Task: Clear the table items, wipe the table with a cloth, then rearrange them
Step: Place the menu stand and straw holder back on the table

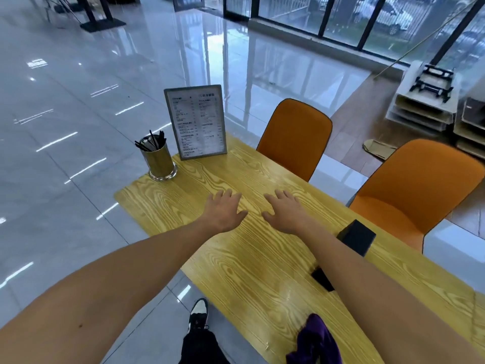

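A yellow wood-grain table (257, 258) runs from the far left to the near right. At its far end a framed menu card (196, 122) stands upright, and beside it a metal cup of black sticks (158, 160). My left hand (223, 210) and my right hand (284, 210) hover side by side over the middle of the table, palms down, fingers straight and spread, holding nothing. A black box (358, 239) stands by my right forearm, and a small flat black item (322, 279) lies partly hidden under it. A crumpled purple cloth (316, 341) lies at the near edge.
Two orange chairs (295, 139) (417, 190) stand along the table's far side. Glossy grey floor tiles (65, 127) spread to the left. Stacked boards and a black trolley (430, 82) sit at the back right by the windows. My shoe (198, 313) shows below the table edge.
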The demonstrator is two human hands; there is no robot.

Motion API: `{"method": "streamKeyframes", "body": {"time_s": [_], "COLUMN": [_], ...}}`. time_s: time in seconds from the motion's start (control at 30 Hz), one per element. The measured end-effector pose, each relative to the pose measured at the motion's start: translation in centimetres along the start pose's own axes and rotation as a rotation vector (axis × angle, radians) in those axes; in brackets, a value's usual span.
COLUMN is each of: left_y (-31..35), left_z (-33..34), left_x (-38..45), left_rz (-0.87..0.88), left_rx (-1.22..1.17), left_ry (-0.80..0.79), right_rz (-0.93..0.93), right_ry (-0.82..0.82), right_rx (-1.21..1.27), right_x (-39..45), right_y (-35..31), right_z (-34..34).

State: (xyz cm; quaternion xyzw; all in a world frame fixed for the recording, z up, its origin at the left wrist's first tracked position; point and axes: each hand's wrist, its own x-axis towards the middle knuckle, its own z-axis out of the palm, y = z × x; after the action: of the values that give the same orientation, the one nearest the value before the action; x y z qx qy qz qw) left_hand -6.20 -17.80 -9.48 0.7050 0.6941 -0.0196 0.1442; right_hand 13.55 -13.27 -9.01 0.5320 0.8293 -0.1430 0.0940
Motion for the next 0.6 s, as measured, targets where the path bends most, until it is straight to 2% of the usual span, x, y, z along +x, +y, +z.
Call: {"method": "streamKeyframes", "body": {"time_s": [0.33, 0.6], "left_y": [-11.7, -19.6], "left_z": [-5.2, -8.0], "left_x": [10.7, 21.1], "left_rz": [-0.131, -0.341], "left_rx": [-0.293, -0.763], "left_ry": [0.164, 0.258], "right_rz": [-0.058, -0.019], "right_ry": [0.087, 0.125], "right_rx": [0.020, 0.294], "right_x": [15.4, 28.7], "right_y": [-5.8, -8.8], "right_z": [-7.3, -10.3]}}
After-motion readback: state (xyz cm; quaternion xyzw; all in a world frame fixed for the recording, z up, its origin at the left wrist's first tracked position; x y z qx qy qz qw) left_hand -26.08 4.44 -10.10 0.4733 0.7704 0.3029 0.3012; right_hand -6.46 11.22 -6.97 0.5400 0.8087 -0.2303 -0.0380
